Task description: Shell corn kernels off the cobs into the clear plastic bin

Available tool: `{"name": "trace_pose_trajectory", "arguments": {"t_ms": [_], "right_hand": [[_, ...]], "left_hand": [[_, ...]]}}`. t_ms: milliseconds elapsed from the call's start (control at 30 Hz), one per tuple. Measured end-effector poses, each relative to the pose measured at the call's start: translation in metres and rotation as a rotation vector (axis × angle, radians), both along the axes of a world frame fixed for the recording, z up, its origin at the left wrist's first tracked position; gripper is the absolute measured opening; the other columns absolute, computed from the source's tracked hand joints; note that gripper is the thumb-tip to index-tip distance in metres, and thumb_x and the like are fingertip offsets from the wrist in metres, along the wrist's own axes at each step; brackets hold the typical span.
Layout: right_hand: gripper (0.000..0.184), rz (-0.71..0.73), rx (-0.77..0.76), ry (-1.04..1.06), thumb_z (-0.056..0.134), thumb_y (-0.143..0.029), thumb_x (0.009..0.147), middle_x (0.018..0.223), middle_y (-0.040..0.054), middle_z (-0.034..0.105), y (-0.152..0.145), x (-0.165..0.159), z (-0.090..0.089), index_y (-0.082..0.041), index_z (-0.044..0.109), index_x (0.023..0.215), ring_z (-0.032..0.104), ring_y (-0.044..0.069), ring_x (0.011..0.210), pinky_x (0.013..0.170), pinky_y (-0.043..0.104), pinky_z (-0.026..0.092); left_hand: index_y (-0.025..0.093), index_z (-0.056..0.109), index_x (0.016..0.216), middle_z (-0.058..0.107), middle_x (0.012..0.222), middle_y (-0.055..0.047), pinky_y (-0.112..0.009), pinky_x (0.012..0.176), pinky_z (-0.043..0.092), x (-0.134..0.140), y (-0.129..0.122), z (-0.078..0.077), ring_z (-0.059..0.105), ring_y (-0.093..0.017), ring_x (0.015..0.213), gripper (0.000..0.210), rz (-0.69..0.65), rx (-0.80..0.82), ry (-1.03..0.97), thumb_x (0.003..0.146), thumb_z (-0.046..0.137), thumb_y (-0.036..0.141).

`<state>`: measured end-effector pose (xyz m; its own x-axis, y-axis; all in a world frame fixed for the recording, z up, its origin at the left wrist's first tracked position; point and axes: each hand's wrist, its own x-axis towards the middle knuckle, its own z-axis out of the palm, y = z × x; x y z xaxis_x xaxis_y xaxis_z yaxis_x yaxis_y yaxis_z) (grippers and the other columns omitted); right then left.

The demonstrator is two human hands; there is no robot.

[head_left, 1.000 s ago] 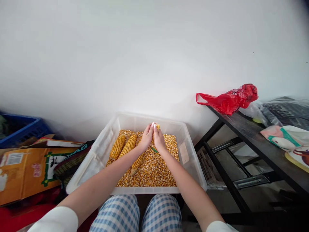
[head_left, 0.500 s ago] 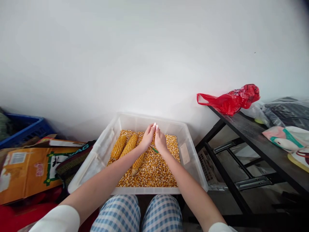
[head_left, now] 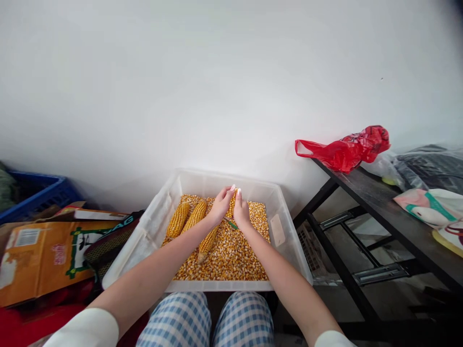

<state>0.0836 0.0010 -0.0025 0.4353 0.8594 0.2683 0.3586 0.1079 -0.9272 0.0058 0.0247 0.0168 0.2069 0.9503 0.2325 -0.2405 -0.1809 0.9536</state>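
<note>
Both hands, left hand (head_left: 219, 208), right hand (head_left: 241, 211), gripping corn cob (head_left: 232, 204), mid-tub (head_left: 285, 241).

Red plastic bag (head_left: 343, 148) lies on the dark table (head_left: 390, 212) at right, near a printed pouch (head_left: 430, 208). Blue crate (head_left: 34, 193) stands at far left against the wall. Orange cardboard box (head_left: 39, 255) lies beside it.

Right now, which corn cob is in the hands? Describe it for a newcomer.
Find the clear plastic bin of loose kernels. Both hands, left hand and right hand, meet over its far half around one cob. Unlike the three cobs lying left, it is lifted.
</note>
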Motion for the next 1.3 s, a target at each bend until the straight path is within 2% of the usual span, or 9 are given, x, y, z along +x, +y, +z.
{"name": "trace_pose_trajectory", "arguments": {"t_ms": [133,267,400,567,733,900,1000,1100,1300], "right_hand": [[0.055,-0.007,-0.045,0.278,0.022,-0.056,0.082,0.051,0.0019,0.058,0.002,0.0,0.004,-0.016,0.058,0.065,0.053,0.014,0.047,0.047,0.023,0.04],[0.058,0.12,-0.078,0.399,0.02,-0.062,0.079,0.042,-0.0023,0.048,0.0,0.002,0.013,-0.018,0.053,0.06,0.042,0.01,0.035,0.038,0.022,0.033],[0.057,0.095,-0.114,0.294,0.027,-0.068,0.074,0.041,-0.0037,0.043,0.0,0.004,0.014,-0.019,0.051,0.058,0.039,0.01,0.035,0.035,0.022,0.031],[0.064,0.143,-0.105,0.141,0.022,-0.068,0.074,0.053,0.0015,0.056,0.002,0.007,0.008,-0.018,0.061,0.072,0.054,0.015,0.052,0.05,0.026,0.043],[0.069,0.152,-0.177,0.097,0.016,-0.068,0.075,0.061,0.0037,0.06,0.001,0.008,0.009,-0.018,0.063,0.088,0.056,0.017,0.053,0.054,0.03,0.045],[0.067,0.144,-0.12,-0.03,0.016,-0.065,0.077,0.064,0.0046,0.061,-0.001,0.008,0.012,-0.019,0.064,0.084,0.059,0.019,0.064,0.062,0.03,0.047],[0.065,0.143,-0.155,-0.072,0.018,-0.065,0.078,0.061,0.0039,0.059,0.0,0.009,0.01,-0.019,0.063,0.079,0.057,0.018,0.058,0.057,0.03,0.047],[0.064,0.157,-0.214,-0.022,0.019,-0.065,0.078,0.056,0.0042,0.058,0.003,0.01,0.006,-0.018,0.062,0.071,0.056,0.017,0.051,0.051,0.029,0.047],[0.069,0.309,-0.281,0.267,0.013,-0.067,0.077,0.06,0.0042,0.061,0.005,0.016,0.007,-0.018,0.061,0.083,0.055,0.015,0.047,0.045,0.029,0.047]], "left_hand": [[0.019,0.055,0.094,0.059,0.074,-0.001,-0.027,0.065,0.045,0.0,0.0,0.002,0.055,-0.014,0.066,0.038,-0.087,-0.131,-0.128,0.076,0.046,0.051],[0.019,0.055,0.094,0.058,0.075,0.0,-0.026,0.064,0.045,0.001,-0.003,0.006,0.055,-0.014,0.068,0.036,-0.066,-0.113,-0.14,0.076,0.047,0.049],[0.018,0.058,0.096,0.061,0.084,-0.002,-0.026,0.076,0.042,0.0,-0.006,0.008,0.055,-0.017,0.084,0.037,-0.007,0.018,0.008,0.077,0.046,0.047],[0.016,0.058,0.096,0.062,0.085,-0.003,-0.028,0.081,0.04,0.0,-0.006,0.004,0.054,-0.019,0.089,0.036,0.007,0.067,0.086,0.079,0.044,0.045],[0.017,0.058,0.098,0.062,0.093,-0.004,-0.027,0.085,0.038,0.001,-0.004,0.001,0.053,-0.018,0.093,0.035,-0.016,0.105,0.084,0.08,0.044,0.043],[0.017,0.058,0.096,0.062,0.093,-0.003,-0.027,0.083,0.04,0.002,-0.002,-0.006,0.054,-0.017,0.091,0.035,0.015,0.055,0.038,0.078,0.046,0.045],[0.018,0.057,0.098,0.061,0.081,-0.002,-0.026,0.069,0.044,0.002,-0.002,-0.011,0.057,-0.015,0.073,0.038,-0.009,-0.047,-0.007,0.076,0.047,0.048],[0.018,0.054,0.1,0.055,0.062,0.001,-0.025,0.049,0.042,0.001,-0.001,-0.012,0.05,-0.012,0.049,0.044,-0.094,-0.191,-0.06,0.075,0.046,0.053],[0.018,0.055,0.089,0.054,0.062,0.001,-0.024,0.051,0.044,-0.001,0.002,-0.007,0.052,-0.012,0.053,0.039,-0.065,-0.18,-0.127,0.074,0.048,0.053]]}}
